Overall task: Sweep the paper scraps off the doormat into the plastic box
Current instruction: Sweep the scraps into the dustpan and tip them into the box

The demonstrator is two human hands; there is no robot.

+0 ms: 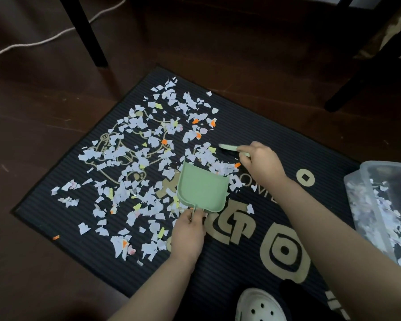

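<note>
Left hand [188,230] grips green dustpan [203,189] handle; right hand [261,163], wrist bent, clasps brush [229,148].

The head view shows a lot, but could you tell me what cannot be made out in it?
- Plastic box: cut off by the right edge; how full it is stays unclear.
- Brush: bristles blurred and dark, handle hidden in the right hand.
- Dustpan handle: mostly covered by the left hand.
- Doormat lettering: partly under paper scraps and arms.
</note>
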